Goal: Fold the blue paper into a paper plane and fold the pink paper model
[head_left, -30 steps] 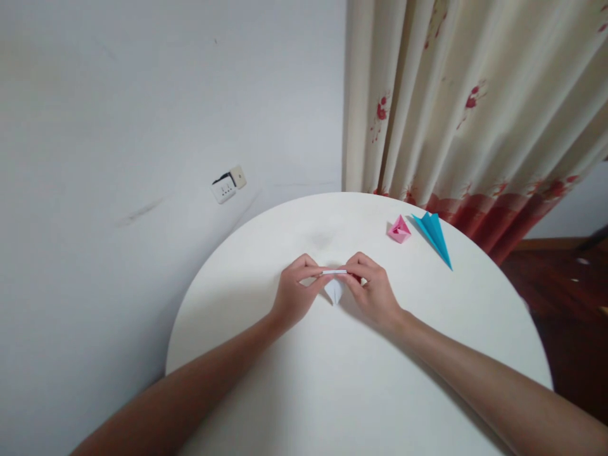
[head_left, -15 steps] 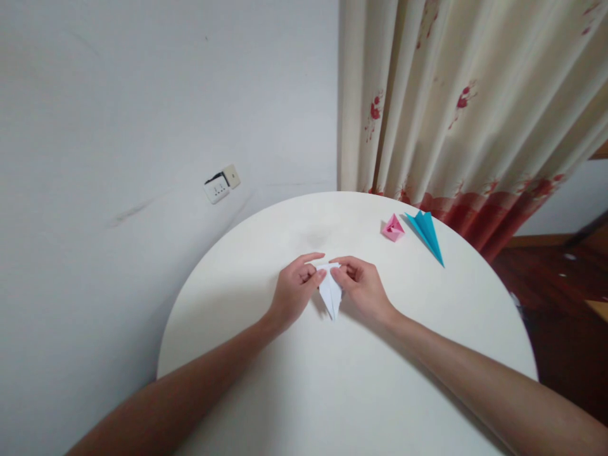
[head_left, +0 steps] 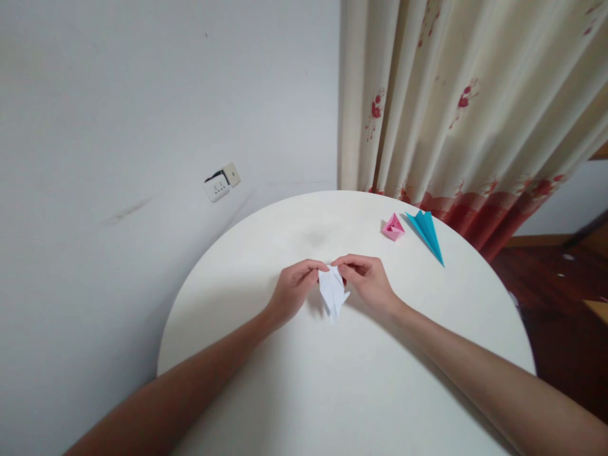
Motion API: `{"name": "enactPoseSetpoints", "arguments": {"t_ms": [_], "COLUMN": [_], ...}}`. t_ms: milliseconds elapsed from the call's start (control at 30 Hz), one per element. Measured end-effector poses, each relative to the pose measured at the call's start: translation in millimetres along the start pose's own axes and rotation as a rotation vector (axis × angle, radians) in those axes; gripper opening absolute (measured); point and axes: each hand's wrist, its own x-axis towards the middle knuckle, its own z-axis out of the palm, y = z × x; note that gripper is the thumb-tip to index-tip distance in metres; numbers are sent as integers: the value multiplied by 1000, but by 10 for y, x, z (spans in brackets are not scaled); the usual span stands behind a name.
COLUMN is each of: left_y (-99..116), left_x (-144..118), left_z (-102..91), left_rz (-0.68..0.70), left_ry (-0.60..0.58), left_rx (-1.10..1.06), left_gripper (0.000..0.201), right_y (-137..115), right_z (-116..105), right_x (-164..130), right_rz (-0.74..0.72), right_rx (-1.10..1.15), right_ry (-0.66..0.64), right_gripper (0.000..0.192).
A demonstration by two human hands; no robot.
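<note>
Between my two hands is a small piece of folded white paper [head_left: 332, 290], its pointed end toward me and a small flap sticking out at its lower right. My left hand [head_left: 295, 288] pinches its upper left corner between thumb and fingers. At the upper right corner, my right hand [head_left: 367, 278] grips it the same way. The paper is held just over the white round table [head_left: 304, 392], and a shadow lies beside it. Some fingertips are hidden behind the paper.
On the table's far right side lie a pink folded paper piece [head_left: 394, 227] and a blue paper plane [head_left: 428, 235]. A curtain [head_left: 427, 114] hangs behind them. A wall socket [head_left: 217, 188] is on the wall at the left.
My left fingers and thumb have closed onto the top edge of the white paper. The paper's lower part has spread, and a flap now sticks out at the right.
</note>
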Motion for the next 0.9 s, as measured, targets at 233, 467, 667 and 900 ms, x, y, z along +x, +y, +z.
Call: {"name": "enactPoseSetpoints", "arguments": {"t_ms": [233,467,667,900], "left_y": [-65,-45,-36,-26], "left_x": [-21,-17,1,10], "left_z": [-51,14,64,55], "left_rz": [-19,-70,-72,-10], "left_ry": [-106,65,95,122], "left_rx": [-111,23,-117,-57], "left_gripper": [29,27,33,22], "right_y": [-63,-36,5,9], "right_z": [-107,-50,18,32], "right_x": [-15,1,18,-3], "right_rz": [-2,7,21,17], "right_rx": [22,-68,7,-27], "right_ry": [-93,-61,24,24], "right_gripper": [21,28,31,28]}}
